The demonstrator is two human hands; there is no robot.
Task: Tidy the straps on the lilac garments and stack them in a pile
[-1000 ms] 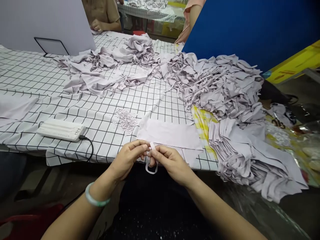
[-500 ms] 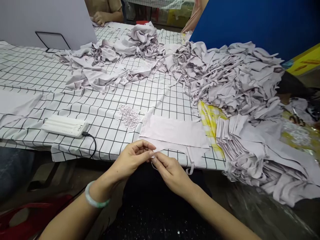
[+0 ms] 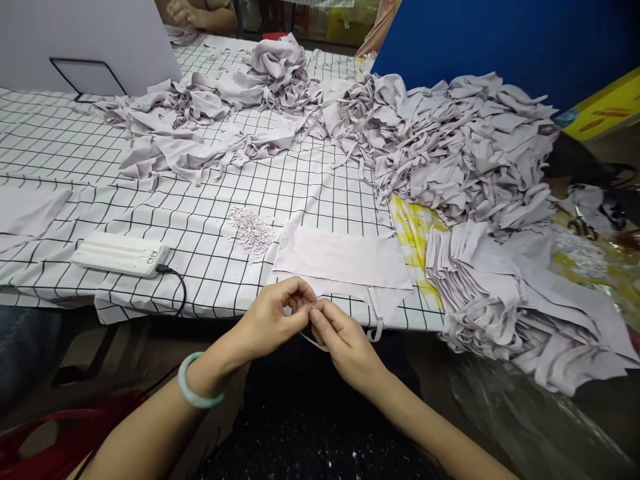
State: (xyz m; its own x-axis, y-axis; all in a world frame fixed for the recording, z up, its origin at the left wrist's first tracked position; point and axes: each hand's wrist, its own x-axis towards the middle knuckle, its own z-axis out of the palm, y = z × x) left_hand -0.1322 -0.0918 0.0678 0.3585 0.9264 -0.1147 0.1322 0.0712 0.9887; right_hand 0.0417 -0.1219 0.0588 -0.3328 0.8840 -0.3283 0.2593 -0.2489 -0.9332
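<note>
A pale pink camisole-like garment (image 3: 345, 257) lies flat at the table's front edge, one thin strap (image 3: 375, 310) hanging over it. Just in front, my left hand (image 3: 280, 313) and my right hand (image 3: 345, 337) meet fingertip to fingertip. The right thumb and fingers pinch a second thin strap (image 3: 314, 343), which loops down below the fingers. Thumb and index of the left hand are pressed together at the same spot; what they hold is hidden. Left of the garment is a small heap of tiny pale pieces (image 3: 251, 232).
Large piles of crumpled pale garments (image 3: 465, 147) cover the back and right. A layered garment stack (image 3: 510, 300) overhangs the right front edge. A white power bank (image 3: 120, 253) with a black cable lies left. A blue board (image 3: 500, 40) stands behind; across the table are another person's hands (image 3: 183, 13).
The view has shifted slightly. My hands stay together and have drawn closer at the fingertips; the small white bit seen between them before is now covered. The other person's hands have risen.
</note>
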